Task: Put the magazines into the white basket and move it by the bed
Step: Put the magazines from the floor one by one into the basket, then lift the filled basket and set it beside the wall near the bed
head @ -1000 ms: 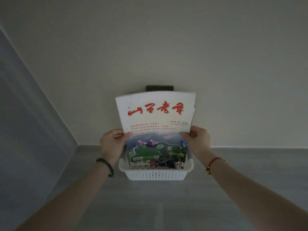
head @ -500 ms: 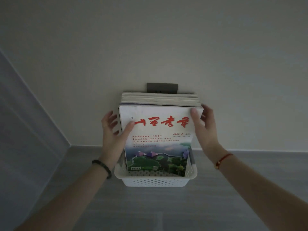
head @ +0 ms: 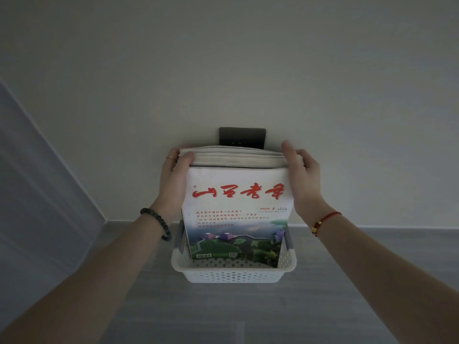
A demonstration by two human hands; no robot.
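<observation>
both hands are closed around the upper corners of a stack of magazines [head: 236, 207], one at each side. the left hand [head: 173, 180] is wrapped on the left edge, its thumb laid across the top of the stack and a ring seen on one finger; a dark beaded bracelet [head: 156, 225] is worn on that wrist. the right hand [head: 301, 175] is pressed against the right edge with the fingers curled behind the stack and the thumb raised above the top corner; a red cord bracelet [head: 323, 220] is worn on that wrist. the stack is held upright, its lower end set inside the white basket [head: 233, 275], with most of its height standing above the rim. the front cover carries large red characters over a landscape picture. the perforated basket is seen on the grey floor [head: 223, 319], close to a pale wall [head: 223, 70]. a dark wall plate [head: 242, 137] is partly covered by the top of the stack.
</observation>
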